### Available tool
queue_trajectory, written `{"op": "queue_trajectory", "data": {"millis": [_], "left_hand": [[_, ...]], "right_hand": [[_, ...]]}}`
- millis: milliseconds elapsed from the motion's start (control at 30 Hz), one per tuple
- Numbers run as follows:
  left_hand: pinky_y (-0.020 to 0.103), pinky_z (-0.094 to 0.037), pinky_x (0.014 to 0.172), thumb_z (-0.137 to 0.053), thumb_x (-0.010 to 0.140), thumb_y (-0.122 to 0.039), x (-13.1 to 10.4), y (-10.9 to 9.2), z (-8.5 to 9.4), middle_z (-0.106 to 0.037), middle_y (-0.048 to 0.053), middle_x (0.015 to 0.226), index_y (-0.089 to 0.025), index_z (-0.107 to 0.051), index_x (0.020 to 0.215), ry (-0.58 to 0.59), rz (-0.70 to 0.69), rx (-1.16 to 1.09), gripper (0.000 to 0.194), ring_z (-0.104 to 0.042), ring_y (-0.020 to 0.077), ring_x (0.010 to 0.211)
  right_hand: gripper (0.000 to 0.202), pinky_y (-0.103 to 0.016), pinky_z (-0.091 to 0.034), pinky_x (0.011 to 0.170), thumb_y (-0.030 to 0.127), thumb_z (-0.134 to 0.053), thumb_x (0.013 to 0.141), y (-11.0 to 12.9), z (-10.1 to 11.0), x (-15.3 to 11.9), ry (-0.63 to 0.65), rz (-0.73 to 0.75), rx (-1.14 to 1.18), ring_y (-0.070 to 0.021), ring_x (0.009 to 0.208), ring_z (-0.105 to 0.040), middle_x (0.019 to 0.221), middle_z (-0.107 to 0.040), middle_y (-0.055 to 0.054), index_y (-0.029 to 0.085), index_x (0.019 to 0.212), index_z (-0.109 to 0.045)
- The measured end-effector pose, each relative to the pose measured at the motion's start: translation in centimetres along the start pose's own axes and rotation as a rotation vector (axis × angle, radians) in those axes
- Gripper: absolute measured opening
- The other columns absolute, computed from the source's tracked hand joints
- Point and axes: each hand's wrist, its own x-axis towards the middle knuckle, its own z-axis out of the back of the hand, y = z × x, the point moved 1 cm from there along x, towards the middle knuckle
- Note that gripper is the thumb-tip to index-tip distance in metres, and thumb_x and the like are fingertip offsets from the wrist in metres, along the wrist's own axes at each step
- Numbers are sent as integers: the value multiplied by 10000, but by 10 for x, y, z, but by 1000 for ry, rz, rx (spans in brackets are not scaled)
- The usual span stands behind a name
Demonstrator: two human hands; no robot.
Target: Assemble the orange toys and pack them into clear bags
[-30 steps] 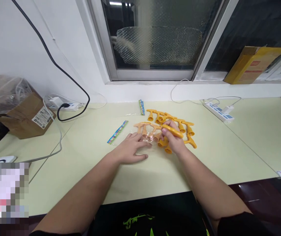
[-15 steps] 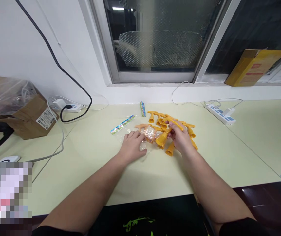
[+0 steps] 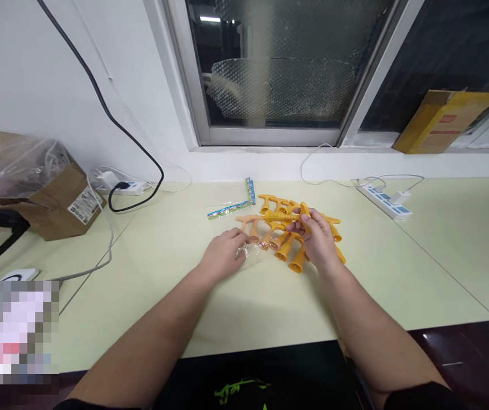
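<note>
My right hand (image 3: 318, 234) is closed around the T-shaped handle of a yellow plastic piece (image 3: 276, 216), its flared, cup-like end pointing left. Under and around it lie several more of these yellow T-handled pieces (image 3: 298, 262), some loose. Several paler orange-looking ones (image 3: 253, 230) show through clear film. My left hand (image 3: 224, 253) pinches the near edge of a clear plastic bag (image 3: 251, 251); its fingertips are partly hidden by the glossy film. Beyond it lies a printed blue-green header strip (image 3: 229, 210), apparently part of clear packaging.
A second printed strip (image 3: 250, 191) lies near the wall. A power strip (image 3: 384, 200) with plugs stands at the right, another (image 3: 131, 188) at the left. An open cardboard box (image 3: 71, 199) with plastic sits on the left of the pale table (image 3: 142, 307). A black cable (image 3: 111, 122) hangs down.
The yellow piece in my right hand has swung from pointing down toward me to pointing left, above the bag. The nearer printed strip and bag film have shifted right, toward the other strip.
</note>
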Motion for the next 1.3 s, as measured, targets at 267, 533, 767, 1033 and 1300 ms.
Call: {"op": "queue_trajectory", "data": {"millis": [267,533,767,1033,1300], "left_hand": [[333,-474,702,-604,895,-287,5,3,9,-673,37,888,-252,-698,892,-286,93,-276,100,-626,219,821],[306,-434,637,-546,944,-311,3,-11,6,-550,-5,707,-236,-655,943,-357,88,-353,133,-545,167,662],[304,-442,647,-538,942,-274,0,-24,-1,-558,-20,687,-243,-597,1051,-348,18,-343,128,-578,166,663],[295,-491,681,-487,938,-156,-1,-31,-9,-658,18,798,-204,-583,1085,-405,-171,-177,182,-639,166,731],[309,-514,707,-493,919,-110,-1,-39,-10,-689,40,843,-198,-603,1048,-361,-485,-177,191,-647,174,765]], "right_hand": [[261,-367,-573,683,187,-566,856,7,-4,-14,475,390,-260,-197,758,-681,920,-706,-36,275,1046,-722],[304,-386,-571,758,208,-593,887,1,-23,-20,333,508,-636,-222,839,-684,1002,-741,-77,263,1162,-711],[275,-276,-513,511,443,-647,887,-18,-39,-23,113,-36,-324,-196,736,-682,968,-737,-64,235,1046,-564],[309,-229,-352,427,510,-652,860,-23,-52,-25,433,-386,-172,-67,443,-452,726,-583,42,207,871,-594],[220,-226,-343,449,379,-675,778,-40,-54,-24,338,-431,-132,-91,462,-436,601,-535,63,216,776,-528]]}}
